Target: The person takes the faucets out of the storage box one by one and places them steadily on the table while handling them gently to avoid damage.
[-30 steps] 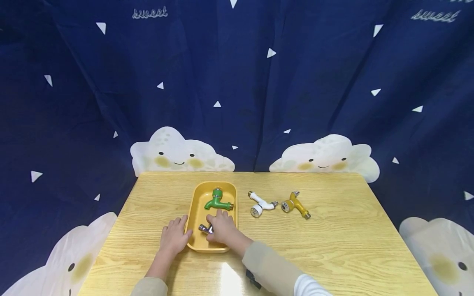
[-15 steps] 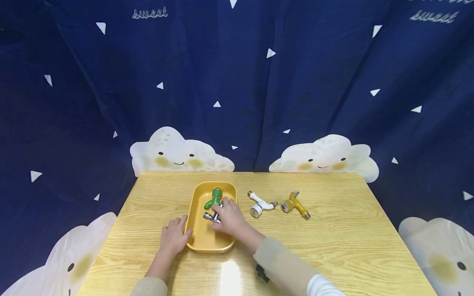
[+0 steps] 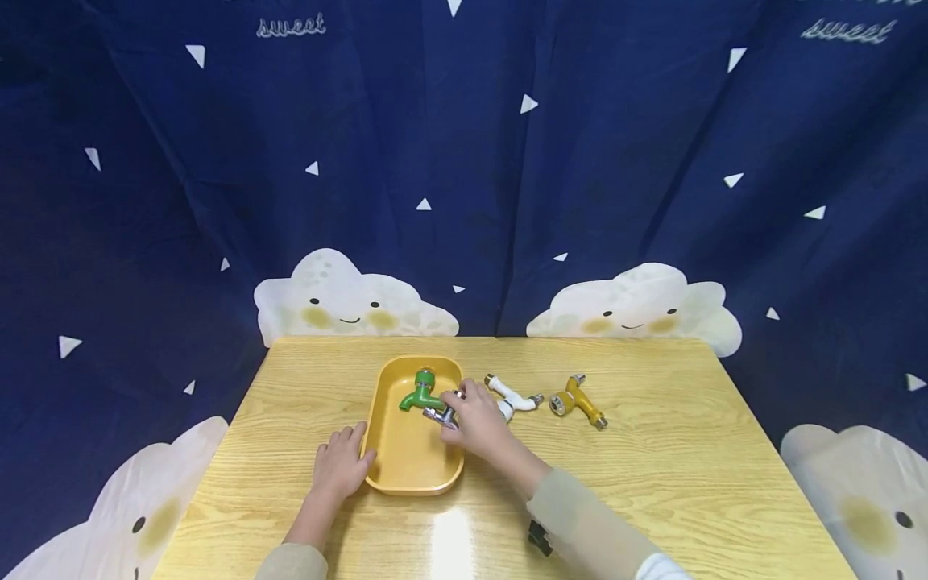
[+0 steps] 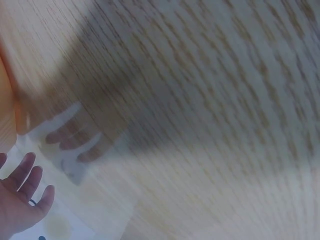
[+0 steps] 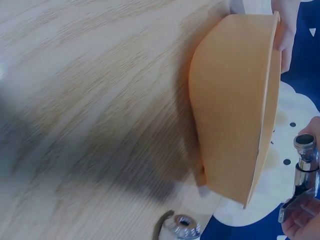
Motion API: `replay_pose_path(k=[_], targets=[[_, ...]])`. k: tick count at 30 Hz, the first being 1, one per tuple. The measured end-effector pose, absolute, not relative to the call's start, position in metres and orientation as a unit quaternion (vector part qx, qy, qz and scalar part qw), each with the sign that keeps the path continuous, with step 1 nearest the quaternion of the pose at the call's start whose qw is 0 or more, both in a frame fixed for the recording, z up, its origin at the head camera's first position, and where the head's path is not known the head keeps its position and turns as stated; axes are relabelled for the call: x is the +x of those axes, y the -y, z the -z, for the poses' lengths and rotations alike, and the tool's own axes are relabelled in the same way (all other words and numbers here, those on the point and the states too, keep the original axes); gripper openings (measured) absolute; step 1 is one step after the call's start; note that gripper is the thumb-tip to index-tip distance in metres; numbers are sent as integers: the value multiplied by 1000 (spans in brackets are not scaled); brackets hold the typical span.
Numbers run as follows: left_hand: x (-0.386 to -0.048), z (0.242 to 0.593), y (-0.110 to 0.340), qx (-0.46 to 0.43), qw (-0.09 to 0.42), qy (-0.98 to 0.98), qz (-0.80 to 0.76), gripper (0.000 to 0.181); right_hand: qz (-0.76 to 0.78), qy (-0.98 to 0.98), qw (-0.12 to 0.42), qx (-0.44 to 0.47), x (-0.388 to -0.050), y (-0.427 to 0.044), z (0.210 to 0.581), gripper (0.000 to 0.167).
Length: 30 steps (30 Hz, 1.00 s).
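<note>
A chrome tap (image 3: 438, 416) is pinched in my right hand (image 3: 480, 425), over the right rim of the yellow tray (image 3: 413, 463). In the right wrist view the tap (image 5: 306, 167) is raised above the tray's rim, with fingers curled round it. My left hand (image 3: 339, 463) rests at the tray's left side, its thumb touching the rim and its fingers loosely extended. A green tap (image 3: 420, 396) lies inside the tray, toward the back; its outlet end is partly covered by the right hand and chrome tap.
On the wooden table (image 3: 652, 483), right of the tray, lie a white tap (image 3: 516, 400), partly hidden behind my right hand, and a yellow tap (image 3: 578, 401). A dark blue curtain (image 3: 464, 161) with clouds hangs behind the table. A small black device (image 3: 539, 538) shows under the right sleeve.
My right hand has lifted the chrome tap from the tray's front part and carried it back and rightward to the right rim. The left hand has stayed in place.
</note>
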<state>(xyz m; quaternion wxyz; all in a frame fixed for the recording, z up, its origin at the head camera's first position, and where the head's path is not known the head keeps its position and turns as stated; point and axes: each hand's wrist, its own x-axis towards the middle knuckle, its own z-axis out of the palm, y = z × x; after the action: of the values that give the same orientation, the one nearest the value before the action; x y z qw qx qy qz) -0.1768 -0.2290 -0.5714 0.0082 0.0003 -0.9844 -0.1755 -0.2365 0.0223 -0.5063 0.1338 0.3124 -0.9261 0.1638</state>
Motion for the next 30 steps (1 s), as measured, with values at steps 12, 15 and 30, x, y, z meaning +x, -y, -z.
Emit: replay_pose_path(k=[12,15,30], targets=[[-176,572,230,0,8,984,178,54,-202,922,200,263,-238,-61,522,48],[-176,573,230,0,8,984,178,54,-218,918,212,253,-237,-71,528,48],[-176,572,229,0,6,984,179,54,-212,929,205,225,-224,-99,570,49]])
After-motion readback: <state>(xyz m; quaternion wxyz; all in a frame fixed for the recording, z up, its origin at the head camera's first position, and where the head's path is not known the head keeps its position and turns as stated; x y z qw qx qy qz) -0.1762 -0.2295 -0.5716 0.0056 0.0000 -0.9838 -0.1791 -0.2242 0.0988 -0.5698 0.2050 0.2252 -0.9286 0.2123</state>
